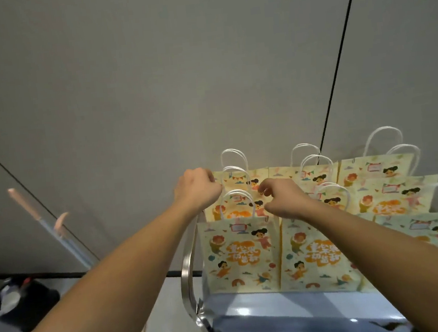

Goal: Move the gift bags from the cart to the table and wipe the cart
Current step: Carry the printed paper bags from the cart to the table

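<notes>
Several pale yellow gift bags (pixel 239 255) with cartoon prints and white cord handles stand in rows on the cart (pixel 281 310), whose top is shiny metal. My left hand (pixel 197 188) is curled into a fist at the top left corner of the back-left gift bag (pixel 259 173), and its fingers seem to grip the bag's edge. My right hand (pixel 283 197) reaches over the front row, fingers curled at the top of the second-row left bag (pixel 217 210). Whether it holds anything there is hidden.
A curved metal rail (pixel 187 272) runs up the cart's left side. A grey wall stands right behind the bags. On the floor at the left are a leaning mop-like handle (pixel 57 231) and dark objects (pixel 18 303).
</notes>
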Available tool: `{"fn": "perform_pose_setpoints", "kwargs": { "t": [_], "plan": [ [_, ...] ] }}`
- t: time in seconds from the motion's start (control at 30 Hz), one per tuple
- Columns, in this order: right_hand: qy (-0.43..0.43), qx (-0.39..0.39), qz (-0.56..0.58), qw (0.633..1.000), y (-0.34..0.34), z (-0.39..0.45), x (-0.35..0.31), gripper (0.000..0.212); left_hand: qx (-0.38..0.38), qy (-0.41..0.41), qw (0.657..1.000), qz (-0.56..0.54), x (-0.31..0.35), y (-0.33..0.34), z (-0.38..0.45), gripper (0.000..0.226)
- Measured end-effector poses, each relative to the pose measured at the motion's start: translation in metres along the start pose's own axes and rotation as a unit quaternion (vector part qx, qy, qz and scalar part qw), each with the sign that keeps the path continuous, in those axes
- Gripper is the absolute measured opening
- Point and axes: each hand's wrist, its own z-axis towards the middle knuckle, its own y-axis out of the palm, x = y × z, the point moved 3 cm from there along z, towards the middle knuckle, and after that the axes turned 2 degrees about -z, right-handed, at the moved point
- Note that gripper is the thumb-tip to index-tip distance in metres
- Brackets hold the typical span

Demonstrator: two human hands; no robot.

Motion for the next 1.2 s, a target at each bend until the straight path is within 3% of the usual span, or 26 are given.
{"fn": "perform_pose_setpoints", "kwargs": {
  "t": [0.17,0.3,0.5,0.67,0.9,1.07,1.2],
  "plan": [
    [-0.008,-0.062,-0.009,0.998,0.029,0.013,-0.023,0.034,-0.039,0.023,0.999,-0.027,-0.025,0.019,0.022,0.017],
    [0.001,-0.056,-0.006,0.998,0.04,0.019,-0.03,0.033,-0.042,0.03,0.997,-0.055,-0.04,0.032,0.041,0.024],
    [0.0,-0.025,0.17,0.985,0.006,0.022,-0.048,0.048,-0.045,0.042,0.994,-0.094,-0.046,0.04,0.065,0.033],
    [-0.016,-0.047,0.185,0.981,-0.016,0.031,-0.063,0.048,-0.052,0.058,0.992,-0.104,-0.043,0.047,0.066,0.032],
    [-0.048,-0.233,0.037,0.971,0.009,0.03,-0.072,0.034,-0.057,0.01,0.991,-0.117,-0.052,0.052,0.058,0.026],
    [-0.044,-0.145,0.143,0.978,0.018,0.041,-0.086,0.033,-0.103,-0.034,0.989,-0.101,-0.066,0.058,0.042,0.023],
    [-0.057,-0.139,0.148,0.977,0.021,0.034,-0.1,0.033,-0.147,-0.075,0.979,-0.116,-0.077,0.061,0.025,0.027]
  ]
}}
